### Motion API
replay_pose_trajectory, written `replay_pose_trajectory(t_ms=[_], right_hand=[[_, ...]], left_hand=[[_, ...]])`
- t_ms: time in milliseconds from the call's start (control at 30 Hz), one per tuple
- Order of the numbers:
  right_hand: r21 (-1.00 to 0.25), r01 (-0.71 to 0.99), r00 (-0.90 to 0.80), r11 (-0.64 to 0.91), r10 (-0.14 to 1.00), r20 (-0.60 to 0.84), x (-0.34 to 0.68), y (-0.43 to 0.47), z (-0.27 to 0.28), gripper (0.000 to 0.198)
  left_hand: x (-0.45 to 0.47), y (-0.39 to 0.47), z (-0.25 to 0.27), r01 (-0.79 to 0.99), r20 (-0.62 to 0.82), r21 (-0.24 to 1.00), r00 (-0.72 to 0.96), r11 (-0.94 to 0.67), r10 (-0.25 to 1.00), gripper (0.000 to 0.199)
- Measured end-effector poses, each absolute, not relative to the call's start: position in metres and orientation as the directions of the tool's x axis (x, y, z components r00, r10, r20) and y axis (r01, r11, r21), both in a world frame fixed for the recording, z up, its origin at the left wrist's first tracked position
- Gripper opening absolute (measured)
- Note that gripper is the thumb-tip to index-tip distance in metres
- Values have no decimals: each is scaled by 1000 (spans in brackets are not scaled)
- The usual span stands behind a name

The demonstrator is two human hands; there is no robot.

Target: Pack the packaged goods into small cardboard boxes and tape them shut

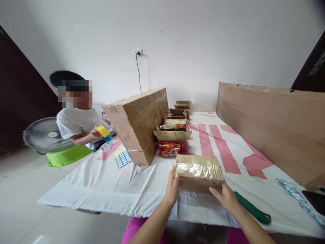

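A small cardboard box (199, 174) with shiny clear tape across its top sits at the table's front edge. My left hand (172, 186) grips its left end and my right hand (224, 196) its right front corner; both hands are closed on it. Just behind the box lies a red instant noodle packet (170, 149). Beyond that, a row of open cardboard boxes (175, 135) runs back towards the wall, with another red packet (172, 126) in one of them. Close to my right forearm is a long dark green object (251, 207) whose kind I cannot make out.
Closed boxes (142, 118) are stacked left of the row. A sheet of blue-edged labels (123, 159) lies beside them. At left, a person (81, 125) holds a yellow and blue item. A large cardboard panel (266, 125) stands at right, near a dark phone-like object (315, 202).
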State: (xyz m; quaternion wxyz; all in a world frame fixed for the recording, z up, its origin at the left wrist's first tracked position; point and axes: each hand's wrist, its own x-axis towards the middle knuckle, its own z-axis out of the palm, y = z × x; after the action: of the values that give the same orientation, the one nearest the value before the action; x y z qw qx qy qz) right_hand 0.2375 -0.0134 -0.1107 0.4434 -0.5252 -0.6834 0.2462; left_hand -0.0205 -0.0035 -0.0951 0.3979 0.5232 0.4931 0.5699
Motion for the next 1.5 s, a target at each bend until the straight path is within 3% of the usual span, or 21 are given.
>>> replay_pose_trajectory(t_ms=[133, 267, 367, 567, 767, 933, 1067, 1167, 1300, 1400, 1500], right_hand=[[-820, 493, -22, 290, 947, 321, 240, -18, -127, 35], [-855, 447, 32, 261, 951, 307, 241, -22, -130, 51], [-876, 420, 99, 235, 948, 302, 243, -25, -131, 60], [-841, 454, 121, 294, 915, 385, 249, -36, -116, 45], [-669, 697, 132, 259, 870, 474, 285, -29, -109, 32], [-353, 916, -13, 193, 891, 454, 314, -28, -142, 28], [-215, 965, -50, 149, 911, 409, 315, -33, -162, 29], [-250, 951, -67, 180, 914, 400, 315, -30, -167, 29], [-349, 906, -60, 239, 889, 454, 320, -21, -153, 31], [-421, 865, -10, 273, 848, 530, 325, -16, -120, 34], [-460, 843, 18, 278, 841, 541, 323, -13, -77, 36]], left_hand=[[-18, 0, -101, 70, 202, 979, -153, -193, 967, 67], [-26, -1, -93, 103, 190, 979, -145, -176, 971, 60], [-30, -2, -83, 222, 281, 944, -159, -243, 947, 54], [-30, -3, -73, 391, 458, 844, -174, -366, 872, 36], [-31, -3, -69, 412, 467, 837, -196, -360, 862, 34], [-33, -3, -62, 469, 478, 813, -195, -346, 857, 38], [-32, 5, -46, 393, 334, 892, -239, -224, 912, 45], [-33, 11, -33, 344, 187, 933, -211, -106, 959, 37], [-35, 8, -18, 490, 179, 864, -80, -118, 981, 23], [-34, 1, -8, 659, 237, 720, 63, -219, 969, 20], [-26, -5, -3, 821, 272, 513, 123, -252, 954, 33]])
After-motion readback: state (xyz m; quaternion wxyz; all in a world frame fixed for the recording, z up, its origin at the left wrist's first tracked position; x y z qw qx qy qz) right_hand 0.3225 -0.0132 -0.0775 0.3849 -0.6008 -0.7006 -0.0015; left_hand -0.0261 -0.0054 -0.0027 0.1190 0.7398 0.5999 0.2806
